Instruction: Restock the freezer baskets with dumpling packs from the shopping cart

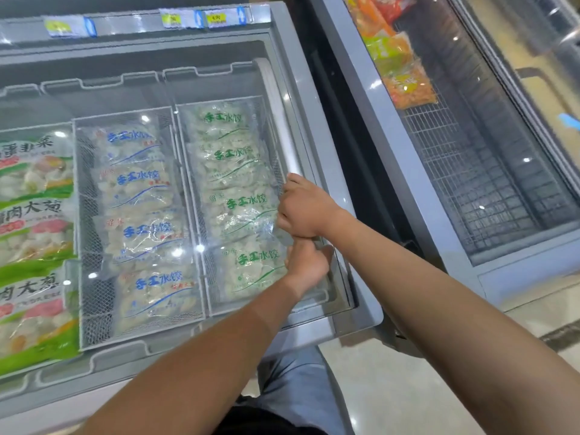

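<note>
Clear plastic green-lettered dumpling packs (pixel 233 196) lie in the grey mesh freezer basket (pixel 209 293) at frame centre. Both hands, left (pixel 309 262) and right (pixel 303 207), curl at its right edge; their hold is unclear. Packs judged light, slippery, lumpy; grip by edges.

We are looking at a second chest freezer (pixel 470 171) standing to the right, its glass lid catching ceiling glare. Orange and green snack bags (pixel 398 61) are lying at its far end on a white wire rack (pixel 439 136). Far off, yellow price tags (pixel 188 17) are sitting along a rail, and pale floor (pixel 392 387) is showing nearby.
</note>
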